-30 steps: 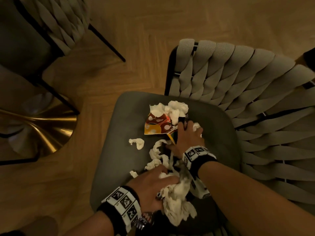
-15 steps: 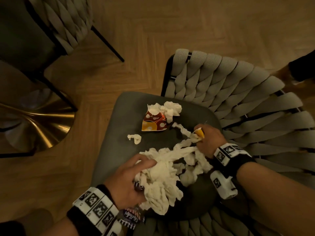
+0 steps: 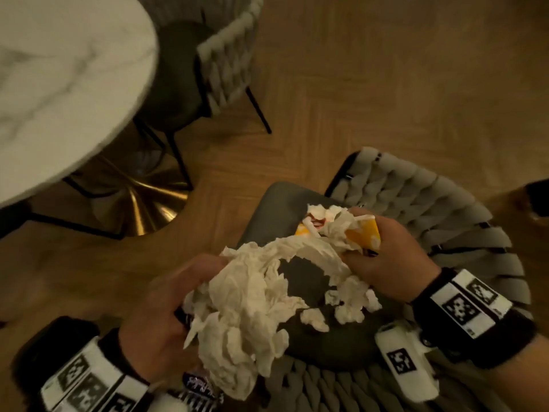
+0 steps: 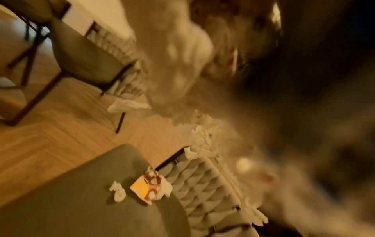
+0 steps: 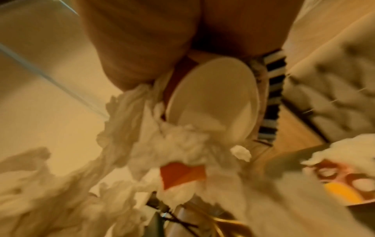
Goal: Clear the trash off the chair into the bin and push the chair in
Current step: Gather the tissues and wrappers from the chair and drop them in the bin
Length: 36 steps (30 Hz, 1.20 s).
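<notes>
My left hand (image 3: 166, 310) grips a big wad of white tissue (image 3: 237, 310) above the front of the grey chair seat (image 3: 267, 209). A dark printed wrapper (image 3: 194, 385) shows under its palm. A strand of tissue runs across to my right hand (image 3: 389, 257), which holds more tissue and a yellow wrapper (image 3: 362, 236) near the woven chair back (image 3: 421, 203). In the right wrist view a white cup-like piece (image 5: 213, 99) sits in that hand (image 5: 142, 40). A red and yellow wrapper (image 4: 146, 187) and a small tissue scrap (image 4: 117, 190) lie on the seat (image 4: 71, 208).
A round marble table (image 3: 59, 84) on a gold base (image 3: 142, 209) stands at the upper left. A second woven chair (image 3: 219, 63) is tucked beside it. Wooden floor (image 3: 386, 99) stretches beyond both chairs. No bin is in view.
Both hands have risen off the seat with the tissue bundle stretched between them. The right hand picked up the yellow wrapper. The head view has pulled back to show the table.
</notes>
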Each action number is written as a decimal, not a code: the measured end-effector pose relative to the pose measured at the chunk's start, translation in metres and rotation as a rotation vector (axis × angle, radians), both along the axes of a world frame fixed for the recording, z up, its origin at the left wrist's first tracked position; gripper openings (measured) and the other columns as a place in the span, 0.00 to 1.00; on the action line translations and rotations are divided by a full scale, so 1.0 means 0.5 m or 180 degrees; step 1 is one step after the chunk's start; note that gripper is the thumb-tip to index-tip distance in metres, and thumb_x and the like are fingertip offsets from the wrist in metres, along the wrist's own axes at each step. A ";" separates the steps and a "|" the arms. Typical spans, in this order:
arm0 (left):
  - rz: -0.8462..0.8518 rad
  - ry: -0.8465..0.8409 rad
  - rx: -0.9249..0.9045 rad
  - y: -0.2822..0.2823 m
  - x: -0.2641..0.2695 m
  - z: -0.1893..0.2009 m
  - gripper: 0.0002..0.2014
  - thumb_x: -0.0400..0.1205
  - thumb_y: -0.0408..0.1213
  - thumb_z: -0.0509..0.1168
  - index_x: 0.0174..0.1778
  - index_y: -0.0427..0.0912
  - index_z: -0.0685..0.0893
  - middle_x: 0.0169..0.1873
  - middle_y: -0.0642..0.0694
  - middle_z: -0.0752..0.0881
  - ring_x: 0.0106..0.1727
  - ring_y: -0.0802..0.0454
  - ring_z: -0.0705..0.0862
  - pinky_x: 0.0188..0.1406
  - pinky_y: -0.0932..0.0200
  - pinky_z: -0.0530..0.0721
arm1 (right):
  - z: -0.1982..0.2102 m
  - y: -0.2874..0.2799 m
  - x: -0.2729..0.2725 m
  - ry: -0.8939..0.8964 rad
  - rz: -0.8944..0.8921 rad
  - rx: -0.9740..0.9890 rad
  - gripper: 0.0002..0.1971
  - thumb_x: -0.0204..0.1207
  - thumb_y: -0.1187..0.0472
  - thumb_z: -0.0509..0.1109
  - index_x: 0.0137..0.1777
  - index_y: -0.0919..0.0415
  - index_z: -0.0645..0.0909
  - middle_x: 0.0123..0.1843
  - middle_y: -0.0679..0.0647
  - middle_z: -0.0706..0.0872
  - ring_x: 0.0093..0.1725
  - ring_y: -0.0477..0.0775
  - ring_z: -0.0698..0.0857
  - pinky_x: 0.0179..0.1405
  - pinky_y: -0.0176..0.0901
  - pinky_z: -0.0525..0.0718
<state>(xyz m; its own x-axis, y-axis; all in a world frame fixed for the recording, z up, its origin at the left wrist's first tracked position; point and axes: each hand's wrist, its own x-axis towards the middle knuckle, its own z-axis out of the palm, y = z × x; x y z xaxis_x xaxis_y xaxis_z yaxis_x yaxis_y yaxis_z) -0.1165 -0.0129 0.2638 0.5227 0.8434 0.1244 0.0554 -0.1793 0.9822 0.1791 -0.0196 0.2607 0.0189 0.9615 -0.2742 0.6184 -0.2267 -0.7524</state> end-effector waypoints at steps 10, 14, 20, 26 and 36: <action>0.1159 -0.0096 -0.0922 -0.166 -0.498 0.062 0.25 0.83 0.54 0.57 0.68 0.39 0.73 0.68 0.75 0.74 0.67 0.77 0.73 0.65 0.81 0.68 | 0.065 0.038 -0.582 0.0151 0.1105 -0.0088 0.19 0.70 0.63 0.74 0.46 0.34 0.76 0.42 0.35 0.83 0.45 0.43 0.83 0.48 0.38 0.80; 0.1845 0.0960 -0.0596 -0.242 -0.749 -0.018 0.26 0.71 0.61 0.70 0.65 0.68 0.75 0.56 0.69 0.85 0.60 0.55 0.84 0.63 0.45 0.83 | -0.021 0.010 -0.862 0.0211 0.1058 -0.0712 0.23 0.70 0.63 0.75 0.65 0.47 0.78 0.52 0.49 0.85 0.53 0.53 0.83 0.56 0.43 0.78; 0.2181 0.1390 -0.0998 -0.329 -1.025 -0.185 0.34 0.65 0.57 0.72 0.67 0.53 0.76 0.59 0.64 0.80 0.60 0.77 0.77 0.57 0.79 0.74 | -0.203 -0.010 -1.214 0.0164 0.1264 -0.1069 0.23 0.70 0.63 0.74 0.66 0.52 0.78 0.54 0.52 0.87 0.53 0.55 0.85 0.54 0.42 0.78; 0.2718 0.1857 -0.1398 -0.324 -1.165 -0.427 0.38 0.64 0.54 0.74 0.71 0.48 0.73 0.59 0.54 0.83 0.57 0.67 0.80 0.53 0.70 0.75 | -0.443 0.013 -1.430 0.0135 0.1442 -0.1017 0.21 0.71 0.62 0.72 0.65 0.49 0.77 0.53 0.52 0.87 0.52 0.55 0.85 0.53 0.43 0.79; 0.3659 0.2242 -0.1484 -0.324 -1.185 -0.839 0.35 0.66 0.38 0.80 0.69 0.41 0.75 0.59 0.35 0.81 0.52 0.43 0.82 0.46 0.57 0.74 | -0.934 -0.019 -1.566 0.0045 0.1935 -0.0978 0.25 0.65 0.64 0.74 0.61 0.45 0.75 0.62 0.62 0.83 0.59 0.65 0.83 0.63 0.62 0.82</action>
<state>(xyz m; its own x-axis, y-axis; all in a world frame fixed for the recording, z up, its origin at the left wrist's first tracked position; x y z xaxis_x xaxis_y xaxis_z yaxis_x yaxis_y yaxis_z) -0.7091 -0.1748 -0.1555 -0.6333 0.7247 -0.2718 0.4392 0.6256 0.6448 -0.6040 -0.0294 -0.2061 -0.5059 0.6784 -0.5327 0.6940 -0.0467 -0.7185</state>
